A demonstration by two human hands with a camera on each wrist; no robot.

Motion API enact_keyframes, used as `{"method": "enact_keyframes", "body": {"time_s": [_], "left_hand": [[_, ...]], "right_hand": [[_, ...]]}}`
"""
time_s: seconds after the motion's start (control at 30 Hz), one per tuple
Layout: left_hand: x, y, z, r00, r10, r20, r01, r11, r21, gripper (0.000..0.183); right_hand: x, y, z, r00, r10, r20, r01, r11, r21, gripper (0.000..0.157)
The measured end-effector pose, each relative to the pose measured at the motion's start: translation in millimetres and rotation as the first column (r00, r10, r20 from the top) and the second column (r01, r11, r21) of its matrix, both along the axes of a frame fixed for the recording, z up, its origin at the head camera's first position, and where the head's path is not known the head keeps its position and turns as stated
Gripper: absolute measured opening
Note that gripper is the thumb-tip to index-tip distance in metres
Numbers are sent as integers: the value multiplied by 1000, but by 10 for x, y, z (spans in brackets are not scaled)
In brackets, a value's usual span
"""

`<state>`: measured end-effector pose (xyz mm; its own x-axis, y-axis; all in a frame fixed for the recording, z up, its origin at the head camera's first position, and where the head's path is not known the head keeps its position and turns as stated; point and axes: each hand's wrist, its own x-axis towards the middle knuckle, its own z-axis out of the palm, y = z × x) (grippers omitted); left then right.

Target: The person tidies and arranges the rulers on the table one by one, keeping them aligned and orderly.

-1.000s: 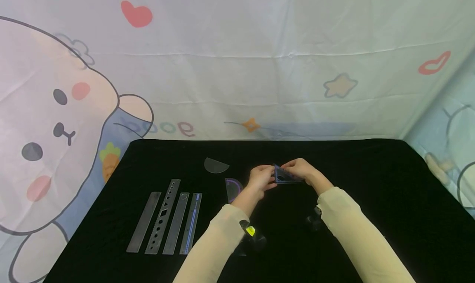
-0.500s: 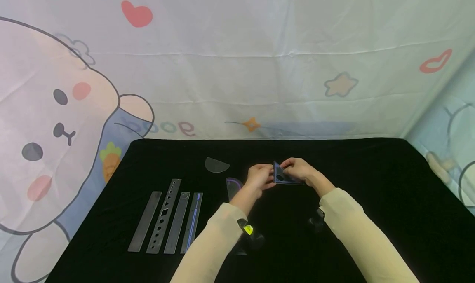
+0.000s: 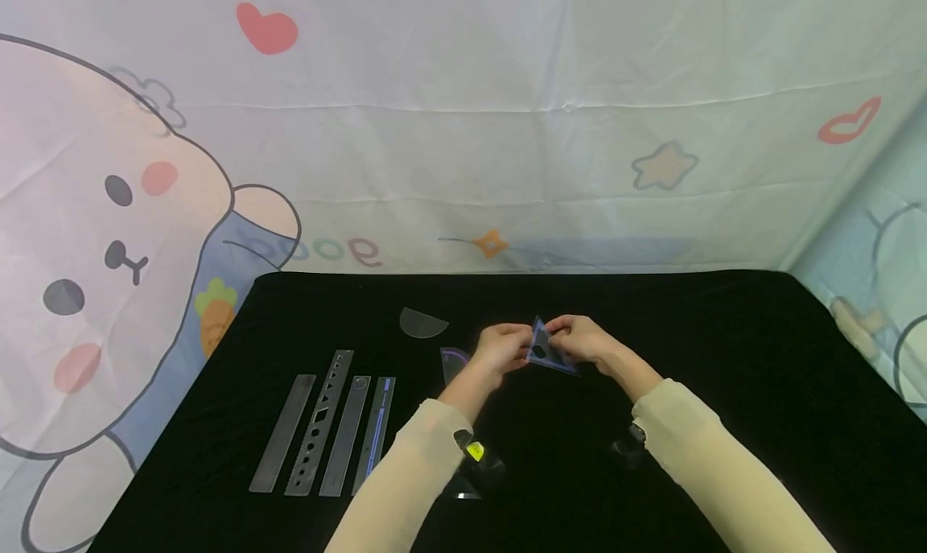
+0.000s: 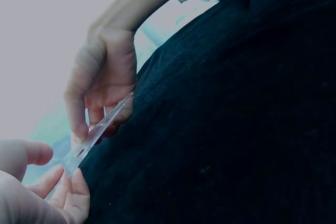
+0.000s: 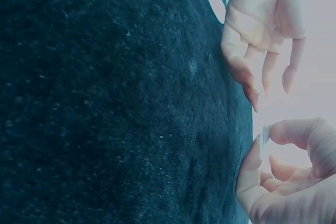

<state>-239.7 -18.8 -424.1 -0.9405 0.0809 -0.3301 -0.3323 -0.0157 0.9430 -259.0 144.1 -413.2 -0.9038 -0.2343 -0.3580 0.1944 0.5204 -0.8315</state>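
A clear set square [image 3: 552,361] with blue edges and a round hole is held above the black cloth. My right hand [image 3: 585,342] pinches it between thumb and fingers; the right wrist view shows this hand [image 5: 294,169] gripping its thin edge. My left hand [image 3: 500,350] is at its left corner. In the left wrist view, left fingertips [image 4: 79,190] touch the lower end of the set square [image 4: 97,129], while the thumb stands off it. Just left of that hand lies a protractor [image 3: 454,363] with a purple arc, partly hidden by the forearm.
Several rulers lie side by side at the left: a plain one [image 3: 284,432], a stencil ruler [image 3: 319,424], another clear one [image 3: 345,436] and a blue-marked one [image 3: 375,424]. Behind them lies a clear half-round protractor [image 3: 423,323]. Something clear [image 3: 463,489] shows partly under the left wrist camera.
The set square has tilted, its right end swinging down toward the person. Both hands have shifted slightly with it, and both forearms have moved a little outward.
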Motion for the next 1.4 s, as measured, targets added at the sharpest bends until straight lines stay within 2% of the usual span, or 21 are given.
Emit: {"method": "enact_keyframes", "body": {"time_s": [0.37,0.53,0.73,1.03,1.2,1.4], "left_hand": [[33,-120,15,995,-92,-31,88,991,-101,22],[52,-155,25,992,-121,-38,116,987,-113,22],[115,-166,19,995,-97,-36,95,993,-73,22],[174,-159,-31,998,-66,11,65,996,57,27],[202,-133,-34,996,-78,34,75,994,82,28],[233,-119,-19,997,-71,17,70,995,78,26]], "right_hand": [[153,-5,49,999,47,0,-47,994,-103,31],[224,2,57,998,61,13,-58,983,-176,34],[296,-13,12,999,42,24,-34,959,-281,33],[331,-42,-53,996,-77,39,87,914,-395,37],[355,-73,-49,993,-110,49,120,880,-460,44],[382,-99,-56,990,-130,61,143,861,-488,42]]}}
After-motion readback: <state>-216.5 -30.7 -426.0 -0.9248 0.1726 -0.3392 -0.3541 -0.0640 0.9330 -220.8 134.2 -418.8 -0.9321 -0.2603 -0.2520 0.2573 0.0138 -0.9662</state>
